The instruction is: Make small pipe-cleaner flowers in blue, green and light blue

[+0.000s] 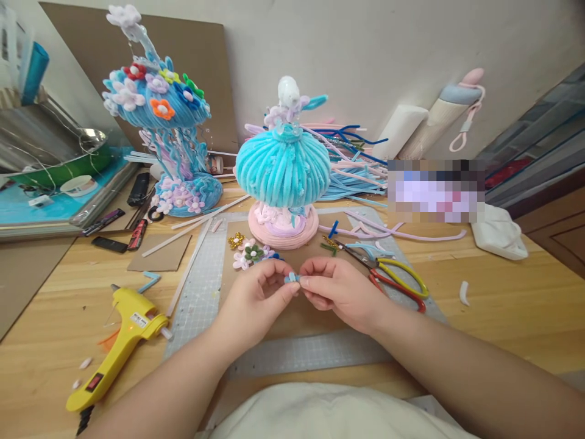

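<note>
Between the fingertips of my left hand [267,292] and my right hand [336,286] is a small light-blue pipe-cleaner piece [292,277]. Both hands pinch it, one from each side, above a brown cardboard sheet [292,326]. Just beyond my left hand lie several small pipe-cleaner flowers [253,253] in pink, green, purple and gold. Behind the hands stands a turquoise pipe-cleaner jellyfish-shaped lamp [283,167] on a round pink base. Scissors [397,277] with yellow and red handles rest close to my right forearm.
A yellow glue gun [121,347] lies at the left on the table. A taller blue flower-covered craft [159,116] stands at the back left. Bundled pipe cleaners [354,183] lie behind the lamp. A grey cutting mat [320,356] is under the cardboard, and a white case [498,235] sits to the right.
</note>
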Demonstrator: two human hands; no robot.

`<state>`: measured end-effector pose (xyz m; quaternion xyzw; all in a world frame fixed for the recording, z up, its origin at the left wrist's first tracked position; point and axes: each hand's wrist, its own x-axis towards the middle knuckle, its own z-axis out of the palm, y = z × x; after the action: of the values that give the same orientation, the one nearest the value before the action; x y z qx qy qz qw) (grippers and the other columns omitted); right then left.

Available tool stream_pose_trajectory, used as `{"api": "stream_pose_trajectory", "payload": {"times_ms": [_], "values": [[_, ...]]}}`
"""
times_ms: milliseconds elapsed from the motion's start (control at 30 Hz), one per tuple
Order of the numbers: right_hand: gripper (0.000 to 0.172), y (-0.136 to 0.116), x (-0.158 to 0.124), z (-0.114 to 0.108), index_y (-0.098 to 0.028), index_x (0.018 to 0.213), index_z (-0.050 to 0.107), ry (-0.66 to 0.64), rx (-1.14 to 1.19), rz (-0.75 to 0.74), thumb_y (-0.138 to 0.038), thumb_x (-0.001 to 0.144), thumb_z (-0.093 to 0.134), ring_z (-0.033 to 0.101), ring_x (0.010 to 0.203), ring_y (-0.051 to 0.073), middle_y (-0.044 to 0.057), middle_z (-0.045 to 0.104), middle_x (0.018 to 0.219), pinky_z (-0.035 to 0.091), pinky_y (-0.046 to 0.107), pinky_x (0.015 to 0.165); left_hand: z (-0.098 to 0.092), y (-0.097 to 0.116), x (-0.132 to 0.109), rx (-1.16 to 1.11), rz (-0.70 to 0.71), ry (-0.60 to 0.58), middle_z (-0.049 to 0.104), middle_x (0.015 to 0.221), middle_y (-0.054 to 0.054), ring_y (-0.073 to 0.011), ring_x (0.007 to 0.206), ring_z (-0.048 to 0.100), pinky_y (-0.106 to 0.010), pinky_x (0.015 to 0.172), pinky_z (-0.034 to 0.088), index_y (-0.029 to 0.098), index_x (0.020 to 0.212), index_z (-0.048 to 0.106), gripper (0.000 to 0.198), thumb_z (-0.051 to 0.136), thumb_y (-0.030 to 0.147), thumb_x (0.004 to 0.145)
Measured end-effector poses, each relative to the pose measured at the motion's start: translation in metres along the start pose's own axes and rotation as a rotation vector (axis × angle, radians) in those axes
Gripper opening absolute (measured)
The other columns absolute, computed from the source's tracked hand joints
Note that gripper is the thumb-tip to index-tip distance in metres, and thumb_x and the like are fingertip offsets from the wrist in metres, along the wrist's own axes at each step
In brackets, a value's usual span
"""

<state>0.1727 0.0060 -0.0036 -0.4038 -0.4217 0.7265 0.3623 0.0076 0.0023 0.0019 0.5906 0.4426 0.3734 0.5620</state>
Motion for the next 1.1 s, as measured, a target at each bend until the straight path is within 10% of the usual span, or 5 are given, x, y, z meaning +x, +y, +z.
{"api": "stream_pose_trajectory", "payload": {"times_ms": [233, 567, 1100], "values": [[0.018, -0.005, -0.002, -0.002, -0.015, 0.078, 0.053, 0.049, -0.323, -0.228, -0.031, 0.086, 0.050, 0.047, 0.049, 0.007, -0.002, 0.053, 0.065, 0.036, 0.019, 0.044, -0.001, 0.001, 0.002, -0.567, -0.308, -0.085, 0.060, 0.075, -0.001, -0.0112, 0.068, 0.059, -0.027, 0.068, 0.050, 0.015, 0.088, 0.058, 0.019, 0.069, 0.020, 0.073], [0.007, -0.013, -0.008, -0.012, -0.017, 0.086, 0.054, -0.067, -1.055, -0.772, -0.013, 0.085, 0.049, 0.051, 0.067, 0.012, 0.002, 0.056, 0.075, 0.040, 0.022, 0.061, -0.006, 0.006, 0.000, -0.565, -0.426, -0.164, 0.053, 0.065, 0.003, -0.0050, 0.054, 0.048, -0.018, 0.052, 0.043, 0.013, 0.081, 0.060, 0.014, 0.068, 0.022, 0.074], [0.013, -0.001, -0.010, -0.005, -0.017, 0.077, 0.054, 0.082, -1.266, -0.837, -0.012, 0.084, 0.045, 0.050, 0.064, 0.012, 0.002, 0.057, 0.069, 0.036, 0.025, 0.059, 0.004, -0.006, 0.000, -0.382, -0.184, -0.022, 0.052, 0.064, 0.004, -0.0069, 0.057, 0.047, -0.020, 0.055, 0.043, 0.015, 0.079, 0.056, 0.017, 0.068, 0.025, 0.073]]}}
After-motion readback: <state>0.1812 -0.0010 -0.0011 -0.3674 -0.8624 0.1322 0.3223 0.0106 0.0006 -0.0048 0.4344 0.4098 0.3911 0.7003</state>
